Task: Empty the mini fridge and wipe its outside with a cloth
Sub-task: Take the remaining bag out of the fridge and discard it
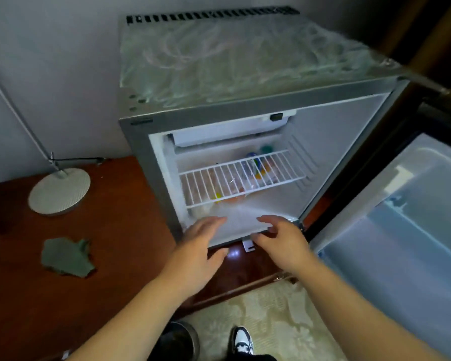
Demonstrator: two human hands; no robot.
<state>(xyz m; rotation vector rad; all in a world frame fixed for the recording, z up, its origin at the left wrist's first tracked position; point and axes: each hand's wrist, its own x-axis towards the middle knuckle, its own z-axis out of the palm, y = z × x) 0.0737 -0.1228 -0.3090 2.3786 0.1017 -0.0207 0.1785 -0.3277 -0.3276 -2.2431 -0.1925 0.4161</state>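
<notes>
One boxy silver mini fridge [219,61] stands on the far right part of a reddish-brown polished wooden top [115,217], and its one door [401,217] hangs wide open to the right, showing a pale plastic inner lining. Inside, a single white wire shelf [219,183] spans the white compartment. A clear bottle with a blue and yellow label [255,165] lies at the far right of it beside a green-capped item [266,148], and a yellow-and-orange packet [218,196] shows beneath the shelf at the left; these are blurred, so their full number cannot be told. Two bare hands reach toward the near lower edge of the opening. The left hand [198,248] has its fingers stretched flat and holds nothing; the right hand [281,243], just beside it, is loosely spread and also holds nothing. Whether either touches the fridge cannot be told. One crumpled grey-green cloth [65,257] lies on the wood well to the left of the fridge, apart from both hands. Farther left stands one lamp with a round silver disc base [59,191] and a thin slanted metal rod. A plain grey-white wall [50,74] runs behind. Nearest, a pale patterned carpet [271,308] covers the floor, with one black-and-white sneaker [242,340] and one dark round container [177,340] on it.
</notes>
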